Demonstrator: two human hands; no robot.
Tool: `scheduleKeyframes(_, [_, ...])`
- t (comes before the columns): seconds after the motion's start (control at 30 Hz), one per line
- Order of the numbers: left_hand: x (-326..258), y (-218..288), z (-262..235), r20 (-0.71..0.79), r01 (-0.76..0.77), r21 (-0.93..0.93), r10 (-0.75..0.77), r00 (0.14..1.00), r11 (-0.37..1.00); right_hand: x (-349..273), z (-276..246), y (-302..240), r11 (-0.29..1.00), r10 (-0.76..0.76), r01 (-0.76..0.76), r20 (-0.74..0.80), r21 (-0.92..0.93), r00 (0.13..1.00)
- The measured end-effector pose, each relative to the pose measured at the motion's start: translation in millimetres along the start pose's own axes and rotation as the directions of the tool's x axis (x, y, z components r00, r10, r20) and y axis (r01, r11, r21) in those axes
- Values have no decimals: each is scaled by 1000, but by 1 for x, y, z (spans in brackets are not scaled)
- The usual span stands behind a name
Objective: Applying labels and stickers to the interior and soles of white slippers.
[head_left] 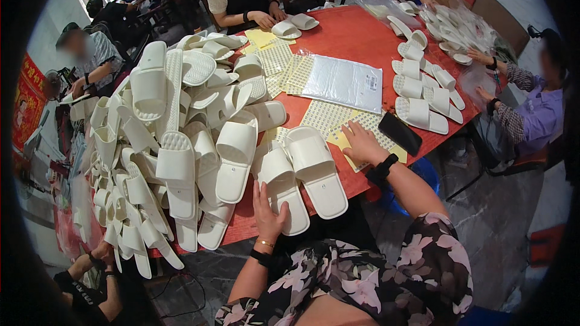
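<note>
A pair of white open-toe slippers lies at the table's near edge, soles down and straps up. My left hand (270, 214) grips the edge of the left slipper (279, 182), its thumb over the insole and its fingers along the outer side. Beside it sits the right slipper (318, 172), touched by neither hand. My right hand (362, 143) rests with spread fingers on a yellow sheet of small printed stickers (338, 122). A black phone (400, 133) lies just right of that hand.
A tall heap of white slippers (181, 121) covers the left side of the red table (347, 33). A white plastic mailer (343, 83) lies mid-table. More slippers (412, 87) line the right edge, near a bagged pile (462, 27). Other people work around the table.
</note>
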State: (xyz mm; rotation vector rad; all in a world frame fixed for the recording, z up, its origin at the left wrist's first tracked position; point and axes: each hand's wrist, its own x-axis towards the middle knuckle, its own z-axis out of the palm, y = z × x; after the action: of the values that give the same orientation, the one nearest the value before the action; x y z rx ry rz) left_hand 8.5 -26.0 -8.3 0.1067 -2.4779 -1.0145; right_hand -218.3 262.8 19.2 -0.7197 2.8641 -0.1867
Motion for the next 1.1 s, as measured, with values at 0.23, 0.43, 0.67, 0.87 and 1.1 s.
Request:
scheduleKeyframes(0.23, [-1,1,0,4,-1,13,1,1000,1000,-10,-8,3,999,-42,43,28,-19,999])
scheduleKeyframes(0.43, [-2,0,0,4,-8,15,8,1000,1000,-20,-16,15,981,-194,193,49,30,980])
scheduleKeyframes(0.67, [-2,-2,2,2,-7,9,7,1000,1000,-21,-16,28,973,-231,230,57,22,971])
scheduleKeyframes(0.87, [-1,1,0,5,-3,16,2,1000,1000,-9,-14,23,991,-99,103,-51,86,994])
scheduleKeyframes(1.1, [-1,1,0,0,-10,15,10,1000,1000,27,-18,24,953,64,-1,-197,304,978])
